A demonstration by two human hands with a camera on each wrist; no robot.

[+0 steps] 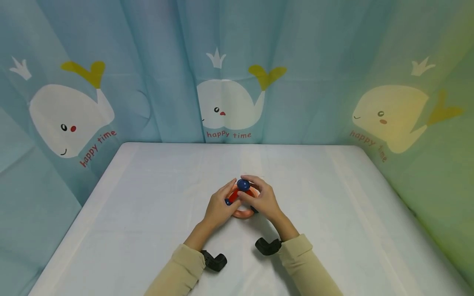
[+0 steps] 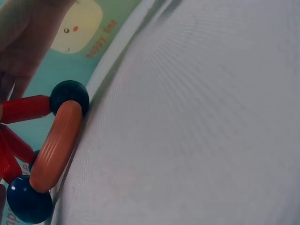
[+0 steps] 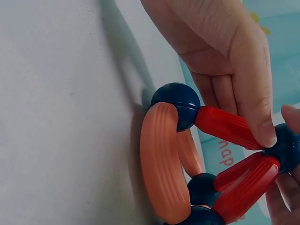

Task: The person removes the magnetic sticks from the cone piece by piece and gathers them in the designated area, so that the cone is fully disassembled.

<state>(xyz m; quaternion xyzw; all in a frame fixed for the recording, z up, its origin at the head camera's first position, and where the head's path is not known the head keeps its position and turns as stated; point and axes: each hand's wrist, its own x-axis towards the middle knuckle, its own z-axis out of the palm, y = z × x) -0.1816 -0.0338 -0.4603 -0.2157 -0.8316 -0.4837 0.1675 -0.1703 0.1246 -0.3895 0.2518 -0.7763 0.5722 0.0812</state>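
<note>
Both hands are at a rod-and-ball building toy standing on the white table. Its base is a ring of curved orange rods (image 3: 161,161) joined by blue balls (image 2: 29,199). Straight red rods (image 3: 227,125) slope up from the ring to a top blue ball (image 1: 243,185). My right hand (image 1: 263,201) pinches the top ball, index finger behind it and thumb in front, where the rods meet. From the other side my left hand (image 1: 219,209) curls around the toy, fingertips close to the top ball and thumb near the red rods. The hands hide part of the ring.
The white table (image 1: 148,185) extends around the toy on all sides. Behind it hangs a blue curtain (image 1: 163,82) with printed whales. A black wrist camera mount (image 1: 214,262) sits at the left wrist and another black mount (image 1: 268,246) at the right.
</note>
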